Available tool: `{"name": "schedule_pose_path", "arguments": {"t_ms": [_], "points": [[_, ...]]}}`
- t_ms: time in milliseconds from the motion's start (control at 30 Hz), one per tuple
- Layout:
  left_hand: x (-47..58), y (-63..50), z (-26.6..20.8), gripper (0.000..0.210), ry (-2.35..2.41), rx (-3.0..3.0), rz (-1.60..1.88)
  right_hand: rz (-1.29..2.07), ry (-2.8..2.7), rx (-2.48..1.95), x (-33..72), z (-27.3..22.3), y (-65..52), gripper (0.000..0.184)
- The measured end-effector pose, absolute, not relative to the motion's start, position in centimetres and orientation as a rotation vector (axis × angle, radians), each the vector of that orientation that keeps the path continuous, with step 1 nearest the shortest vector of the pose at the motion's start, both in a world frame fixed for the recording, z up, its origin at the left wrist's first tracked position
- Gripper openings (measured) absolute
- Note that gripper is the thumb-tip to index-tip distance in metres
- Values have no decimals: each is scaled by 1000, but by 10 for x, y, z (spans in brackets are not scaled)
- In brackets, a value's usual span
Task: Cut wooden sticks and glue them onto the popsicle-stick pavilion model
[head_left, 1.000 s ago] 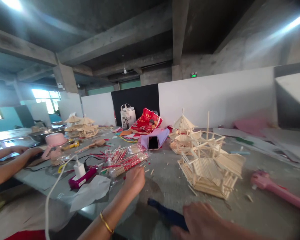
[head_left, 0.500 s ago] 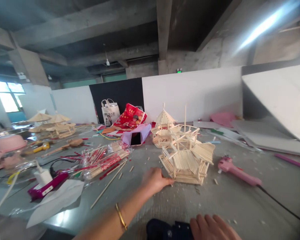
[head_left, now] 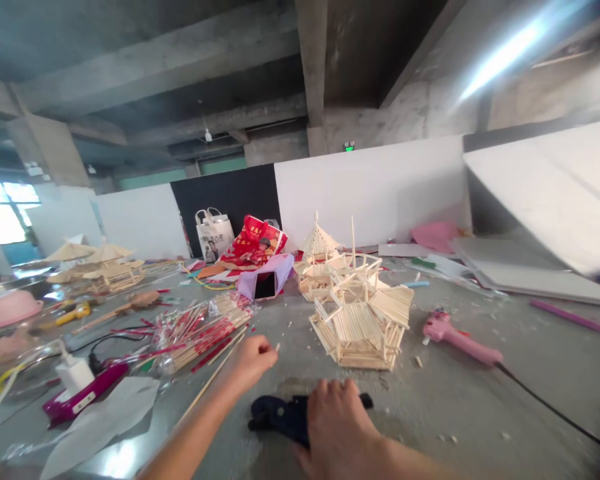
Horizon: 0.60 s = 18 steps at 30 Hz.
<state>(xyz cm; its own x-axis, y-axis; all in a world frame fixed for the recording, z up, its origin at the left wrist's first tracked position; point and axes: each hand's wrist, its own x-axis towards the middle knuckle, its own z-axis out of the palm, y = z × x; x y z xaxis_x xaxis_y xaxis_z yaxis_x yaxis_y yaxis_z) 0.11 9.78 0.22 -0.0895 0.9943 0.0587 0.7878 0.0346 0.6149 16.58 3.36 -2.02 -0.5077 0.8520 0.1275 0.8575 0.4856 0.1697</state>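
Observation:
My left hand (head_left: 253, 363) is closed above the grey table, left of the stick-built pavilion model. A tiny pale stick piece (head_left: 278, 347) pokes out at its fingertips. My right hand (head_left: 336, 417) is wrapped round a dark blue cutter (head_left: 279, 412) with a hooked jaw, which points left; its handles are partly hidden under the fingers. Beyond both hands stands the pavilion model (head_left: 363, 327), made of thin wooden sticks, with slatted roof panels and a hexagon-like base. Behind its front part rises a pointed-roof tower (head_left: 319, 240). Neither hand touches the model.
A pink glue gun (head_left: 460, 339) with a black cable lies at the right. Bundled sticks (head_left: 205, 333) in plastic, a phone (head_left: 265, 285) and a purple power strip (head_left: 85, 397) lie leftward. White boards (head_left: 520, 273) stand at the back right. Stick scraps litter the table.
My left hand has left the model's base and moved left, now pinching a small stick piece. My right hand has come forward and left with the cutter. The view has shifted slightly.

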Motion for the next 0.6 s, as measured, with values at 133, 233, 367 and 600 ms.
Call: {"name": "schedule_pose_path", "arguments": {"t_ms": [133, 233, 367, 600], "points": [[-12, 71, 18, 23, 1755, 1664, 990, -312, -2658, -1627, 107, -21, 56, 51], [-9, 59, 18, 28, 1429, 1321, 1255, -247, -2675, -1617, 80, -25, 72, 64], [5, 57, 16, 21, 1119, 1048, 1343, -78, -2693, -1368, 78, -30, 80, 74], [43, 64, 31, 18, 917, 792, 1203, -623, -1804, -769, 169, -98, 63, 30]]}}
